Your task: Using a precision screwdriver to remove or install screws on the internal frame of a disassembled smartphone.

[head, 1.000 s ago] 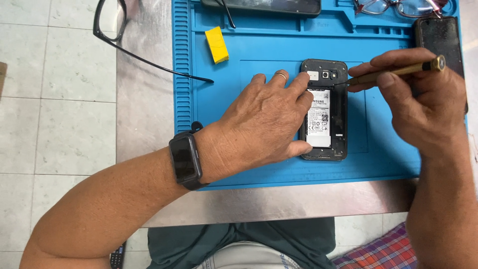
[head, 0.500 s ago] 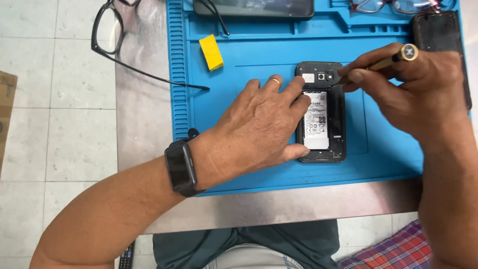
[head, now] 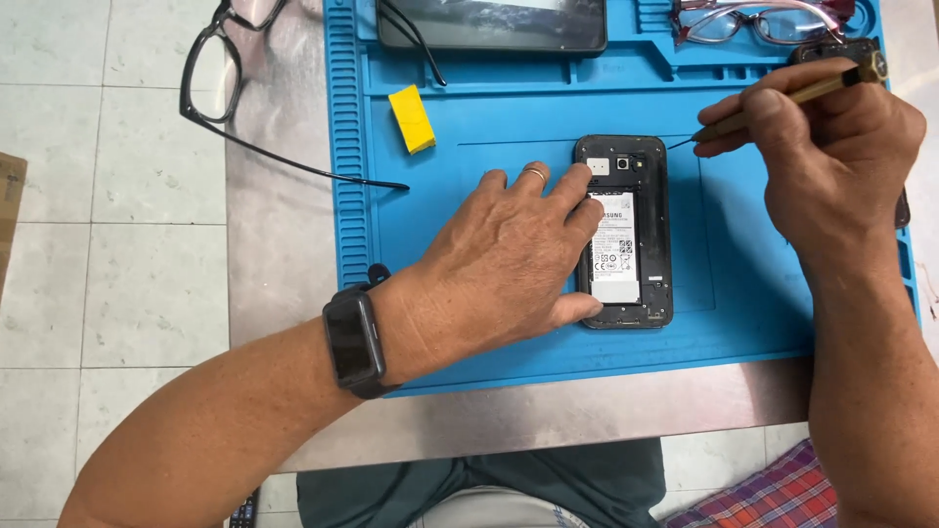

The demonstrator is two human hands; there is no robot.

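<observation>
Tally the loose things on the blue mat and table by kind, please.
Phones: 2, opened phone and dark phone
Glasses: 2, black pair and reddish pair
Screwdriver: 1
Yellow block: 1
Total: 6

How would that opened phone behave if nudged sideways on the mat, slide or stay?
Probably stays: the opened phone lies flat on the blue mat, which looks rubbery and grippy, and the left hand presses its edge. With the back cover off, the exposed battery and parts look fragile. Being flat, it should not roll or tip.
</observation>
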